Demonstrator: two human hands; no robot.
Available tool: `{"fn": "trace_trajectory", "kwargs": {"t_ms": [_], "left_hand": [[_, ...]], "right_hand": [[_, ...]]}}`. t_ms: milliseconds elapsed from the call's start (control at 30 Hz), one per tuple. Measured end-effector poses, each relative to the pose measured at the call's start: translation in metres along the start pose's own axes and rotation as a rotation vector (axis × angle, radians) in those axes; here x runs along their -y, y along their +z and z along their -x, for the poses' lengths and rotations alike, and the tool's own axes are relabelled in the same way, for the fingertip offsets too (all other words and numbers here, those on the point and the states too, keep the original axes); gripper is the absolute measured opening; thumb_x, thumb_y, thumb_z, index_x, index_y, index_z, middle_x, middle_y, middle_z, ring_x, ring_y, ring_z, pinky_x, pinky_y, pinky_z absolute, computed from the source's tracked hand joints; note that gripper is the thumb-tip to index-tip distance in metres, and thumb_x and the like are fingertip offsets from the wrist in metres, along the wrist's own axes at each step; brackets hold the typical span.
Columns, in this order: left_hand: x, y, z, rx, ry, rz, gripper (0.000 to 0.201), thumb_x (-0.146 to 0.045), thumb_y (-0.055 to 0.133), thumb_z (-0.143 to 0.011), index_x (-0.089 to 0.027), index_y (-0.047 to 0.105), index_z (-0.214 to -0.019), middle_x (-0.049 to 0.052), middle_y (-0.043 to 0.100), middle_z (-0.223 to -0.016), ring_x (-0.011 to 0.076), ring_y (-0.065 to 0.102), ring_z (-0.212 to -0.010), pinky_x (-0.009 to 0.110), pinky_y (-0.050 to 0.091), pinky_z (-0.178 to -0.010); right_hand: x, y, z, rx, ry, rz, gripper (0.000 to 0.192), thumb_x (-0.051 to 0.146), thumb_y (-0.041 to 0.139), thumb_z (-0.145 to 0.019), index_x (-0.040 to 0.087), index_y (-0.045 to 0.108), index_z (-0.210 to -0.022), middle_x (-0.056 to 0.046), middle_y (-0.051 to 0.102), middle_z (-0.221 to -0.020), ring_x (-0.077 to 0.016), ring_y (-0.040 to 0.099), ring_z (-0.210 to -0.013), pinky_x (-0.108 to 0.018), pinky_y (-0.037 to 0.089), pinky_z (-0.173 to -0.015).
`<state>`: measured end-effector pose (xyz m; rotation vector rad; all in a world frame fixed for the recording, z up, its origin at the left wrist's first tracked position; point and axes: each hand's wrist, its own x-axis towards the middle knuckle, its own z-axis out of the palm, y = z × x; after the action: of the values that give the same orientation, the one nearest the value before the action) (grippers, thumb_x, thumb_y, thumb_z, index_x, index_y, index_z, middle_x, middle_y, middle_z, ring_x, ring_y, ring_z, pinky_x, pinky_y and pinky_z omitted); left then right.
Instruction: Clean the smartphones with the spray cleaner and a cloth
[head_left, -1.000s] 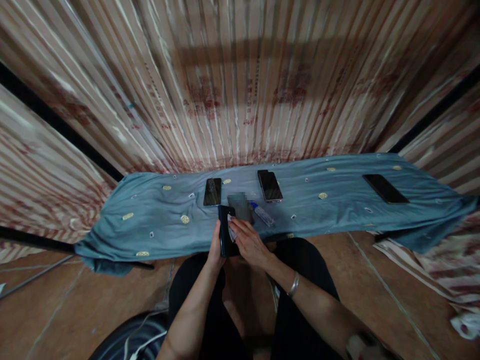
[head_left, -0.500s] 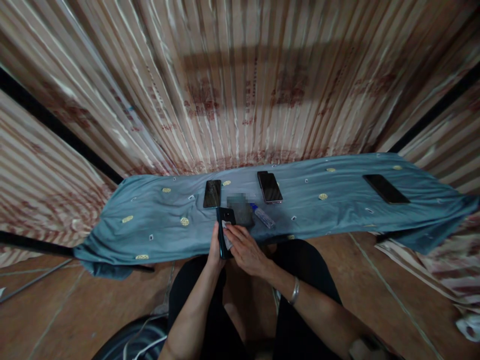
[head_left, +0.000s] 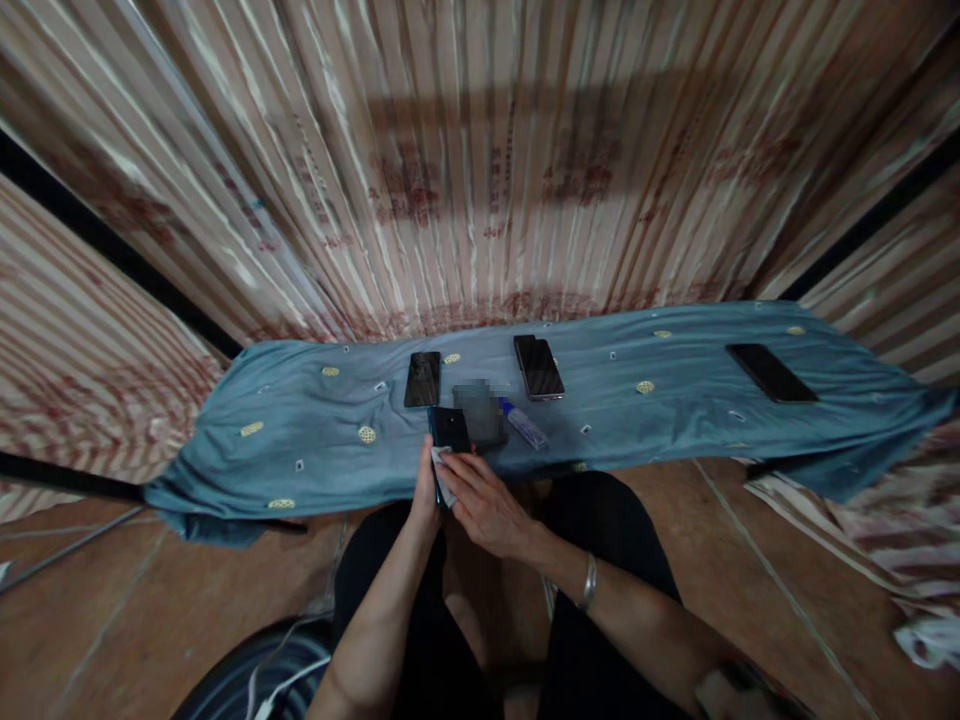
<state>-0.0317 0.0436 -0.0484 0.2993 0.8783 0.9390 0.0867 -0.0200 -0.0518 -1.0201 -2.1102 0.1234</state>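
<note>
Sitting low on a brown tiled floor, the person has black trouser legs spread apart, with a dark round thing and white cords by the left knee. Both hands meet just in front of a long blue cloth with little yellow dots. The left hand is closed around the side of a black phone, holding it up on its edge so the top end sticks out over the cloth. The right hand presses a small white wipe flat against the phone with its fingers bent over it. A silver bangle sits on the right wrist.

On the cloth, just past the held phone, lies a blurred dark square, and beside it a small clear tube with a blue end. Farther back lie two more phones, one on the left and one on the right. Another phone lies well apart, far to the right. Behind the cloth hangs a striped pink and cream curtain with dark poles at the sides.

Since a second ago, the held phone has been turned more onto its edge, and the hands have shifted a little toward the cloth. The phones on the cloth have stayed put.
</note>
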Motion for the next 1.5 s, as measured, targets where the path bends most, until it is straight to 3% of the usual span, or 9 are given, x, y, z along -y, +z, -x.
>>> {"fn": "trace_trajectory", "kwargs": {"t_ms": [100, 233, 333, 500, 667, 900, 1067, 1333, 1500], "left_hand": [[-0.004, 0.005, 0.006, -0.076, -0.041, 0.006, 0.054, -0.05, 0.035, -0.104, -0.018, 0.07, -0.077, 0.005, 0.07, -0.06, 0.0155, 0.072, -0.061, 0.023, 0.058, -0.069], [-0.01, 0.016, 0.012, -0.123, -0.104, 0.009, 0.062, -0.054, 0.025, -0.103, -0.017, 0.074, -0.098, 0.011, 0.076, -0.071, 0.0246, 0.077, -0.081, 0.033, 0.061, -0.077], [-0.013, 0.018, 0.013, -0.134, -0.083, 0.011, 0.064, -0.057, 0.026, -0.102, -0.014, 0.074, -0.104, 0.014, 0.077, -0.076, 0.0274, 0.077, -0.089, 0.037, 0.061, -0.081], [-0.015, 0.013, 0.015, -0.121, -0.044, 0.027, 0.067, -0.056, 0.03, -0.102, -0.005, 0.073, -0.096, 0.015, 0.076, -0.077, 0.0247, 0.076, -0.084, 0.032, 0.06, -0.081], [-0.016, 0.011, 0.017, -0.11, 0.032, 0.065, 0.068, -0.057, 0.031, -0.101, -0.005, 0.074, -0.099, 0.015, 0.077, -0.08, 0.0239, 0.076, -0.081, 0.033, 0.061, -0.081], [-0.022, 0.013, 0.018, -0.098, 0.108, 0.149, 0.07, -0.055, 0.025, -0.101, -0.005, 0.073, -0.106, 0.017, 0.078, -0.087, 0.0286, 0.076, -0.093, 0.04, 0.061, -0.085], [-0.023, 0.006, 0.014, -0.086, 0.192, 0.128, 0.072, -0.056, 0.022, -0.101, -0.009, 0.075, -0.093, 0.014, 0.076, -0.076, 0.0265, 0.076, -0.091, 0.036, 0.061, -0.083], [-0.021, -0.001, 0.011, -0.11, 0.208, 0.141, 0.061, -0.056, 0.037, -0.099, -0.008, 0.075, -0.104, 0.012, 0.078, -0.082, 0.0212, 0.074, -0.074, 0.031, 0.06, -0.077], [-0.02, 0.001, 0.015, -0.134, 0.181, 0.129, 0.052, -0.049, 0.039, -0.102, -0.011, 0.075, -0.1, 0.007, 0.077, -0.076, 0.0173, 0.072, -0.067, 0.027, 0.06, -0.072]], "right_hand": [[0.001, -0.001, 0.001, 0.024, -0.017, -0.003, 0.058, 0.011, 0.05, -0.095, 0.014, 0.044, -0.152, -0.017, 0.055, -0.149, -0.0289, 0.051, -0.137, -0.049, 0.049, -0.114], [0.003, 0.001, 0.004, 0.031, -0.048, -0.022, 0.056, 0.009, 0.049, -0.096, 0.013, 0.045, -0.152, -0.016, 0.057, -0.147, -0.0276, 0.05, -0.138, -0.047, 0.05, -0.113], [0.004, 0.003, 0.005, 0.0, -0.087, -0.017, 0.053, 0.007, 0.046, -0.097, 0.01, 0.048, -0.149, -0.017, 0.06, -0.144, -0.0275, 0.051, -0.136, -0.045, 0.052, -0.112], [0.005, 0.002, 0.004, -0.019, -0.131, 0.01, 0.046, 0.006, 0.043, -0.098, 0.008, 0.055, -0.143, -0.017, 0.065, -0.137, -0.0255, 0.056, -0.131, -0.041, 0.053, -0.11], [0.002, 0.001, 0.004, -0.046, -0.131, 0.042, 0.042, 0.01, 0.045, -0.101, 0.013, 0.06, -0.139, -0.012, 0.069, -0.132, -0.0234, 0.061, -0.123, -0.038, 0.056, -0.107], [-0.006, -0.001, 0.006, -0.054, -0.097, 0.045, 0.045, 0.009, 0.041, -0.101, 0.016, 0.058, -0.142, -0.012, 0.068, -0.134, -0.0239, 0.062, -0.123, -0.041, 0.057, -0.106], [-0.014, 0.001, 0.009, -0.074, -0.02, -0.031, 0.047, 0.009, 0.041, -0.1, 0.018, 0.058, -0.143, -0.013, 0.067, -0.137, -0.0234, 0.06, -0.128, -0.043, 0.056, -0.107], [-0.023, 0.008, 0.017, -0.033, 0.253, -0.272, 0.052, 0.01, 0.049, -0.094, 0.029, 0.061, -0.142, -0.006, 0.062, -0.146, -0.0191, 0.06, -0.132, -0.041, 0.049, -0.114], [-0.024, 0.008, 0.015, -0.02, 0.314, -0.292, 0.05, 0.009, 0.051, -0.092, 0.025, 0.064, -0.138, -0.008, 0.063, -0.144, -0.0209, 0.061, -0.131, -0.042, 0.049, -0.114]]}}
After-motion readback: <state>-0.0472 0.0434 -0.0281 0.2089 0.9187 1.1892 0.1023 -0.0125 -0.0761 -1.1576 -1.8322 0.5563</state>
